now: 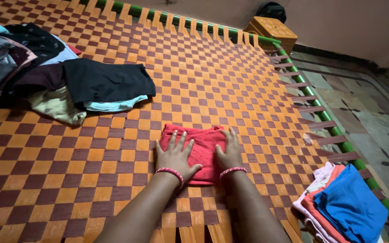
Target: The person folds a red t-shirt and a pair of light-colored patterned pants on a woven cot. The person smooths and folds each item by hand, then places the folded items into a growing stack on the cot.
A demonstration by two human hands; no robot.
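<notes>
The left hand (175, 155) lies flat with fingers spread on the folded red cloth (199, 150), and the right hand (229, 150) presses flat on its right part; neither hand grips it. The red cloth lies on the woven cot (113, 171). Far to the left of the cloth is a pile of clothes (46, 76). Near its right, at the cot's edge, sits a folded stack (343, 204) with a blue piece on top. Behind the cloth, beyond the cot's far edge, is an orange stool (271, 30).
</notes>
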